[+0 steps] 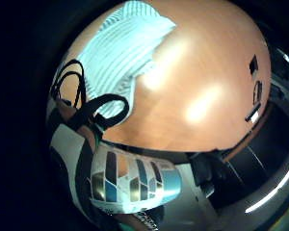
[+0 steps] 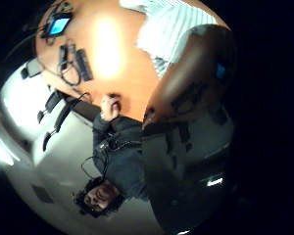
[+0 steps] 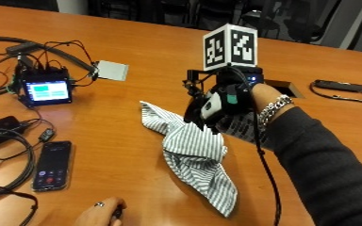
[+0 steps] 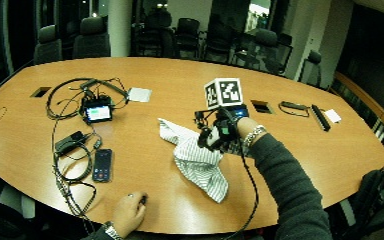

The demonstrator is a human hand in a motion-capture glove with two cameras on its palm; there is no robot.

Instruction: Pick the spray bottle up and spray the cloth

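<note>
Both outside views face the table (image 3: 168, 42) from the person's side, one nearer; palm views look down at it

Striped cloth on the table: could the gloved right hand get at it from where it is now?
Probably yes. The gloved right hand is just above the striped cloth, and nothing shows between them. But it seems to grip the spray bottle, so it could likely spray the cloth rather than grasp it.

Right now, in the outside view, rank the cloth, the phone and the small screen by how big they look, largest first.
1. Cloth, clearly the largest, spread across the table.
2. and 3. Phone and small screen look close in size. The phone lies nearer the camera, so I won't rank one over the other.
</note>
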